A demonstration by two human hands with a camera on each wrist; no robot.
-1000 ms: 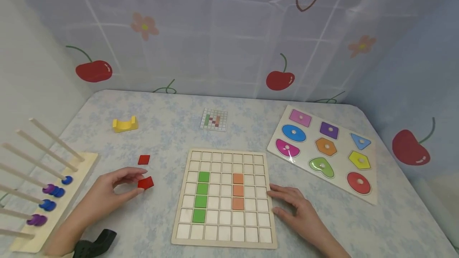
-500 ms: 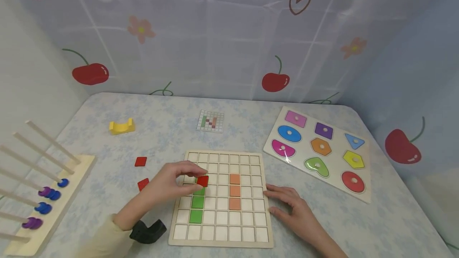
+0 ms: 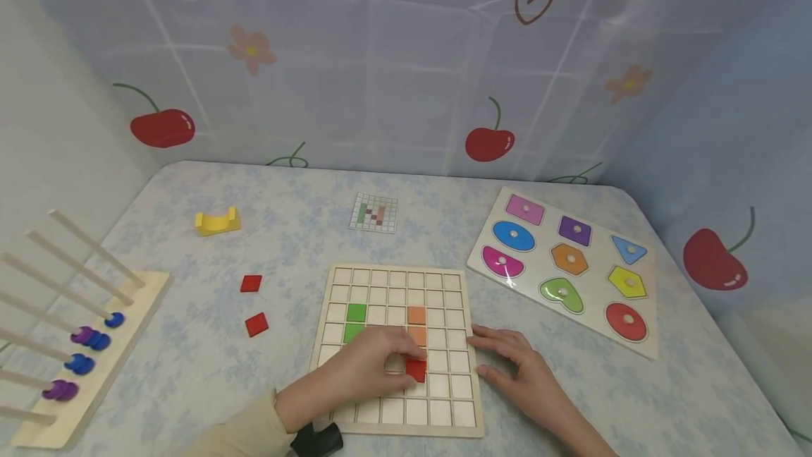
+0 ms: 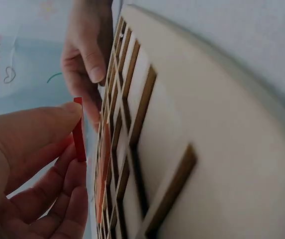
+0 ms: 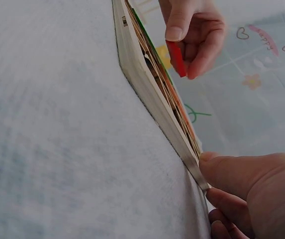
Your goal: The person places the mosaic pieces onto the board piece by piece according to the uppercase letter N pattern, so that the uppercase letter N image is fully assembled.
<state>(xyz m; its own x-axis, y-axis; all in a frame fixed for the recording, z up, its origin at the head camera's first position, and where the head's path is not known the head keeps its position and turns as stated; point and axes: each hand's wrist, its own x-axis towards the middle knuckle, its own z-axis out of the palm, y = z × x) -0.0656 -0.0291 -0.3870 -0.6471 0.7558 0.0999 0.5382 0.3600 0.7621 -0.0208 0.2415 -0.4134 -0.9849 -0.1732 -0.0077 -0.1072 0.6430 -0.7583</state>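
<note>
My left hand (image 3: 364,367) pinches a red square tile (image 3: 415,371) between thumb and fingers, over the wooden grid board (image 3: 478,400). In the left wrist view that red tile (image 4: 79,130) stands on edge, raised above the grid. It overlaps the lower end of the orange tile (image 3: 416,336) column. Two green tiles (image 3: 357,312) show in a left column; the hand covers the squares below them. My right hand (image 3: 523,372) rests at the board's right side, its thumb and fingertips touching the edge. Two loose red tiles (image 3: 256,324) lie left of the board.
A small pattern card (image 3: 374,213) lies behind the board. To the right is a shape puzzle (image 3: 609,326) with knobbed pieces. A peg stand (image 3: 142,309) with blue and purple beads stands at the left, near a yellow curved block (image 3: 218,221).
My left hand has carried one red tile from the table on the left, rightward across the board to below the orange column. The right hand has stayed at the board's edge.
</note>
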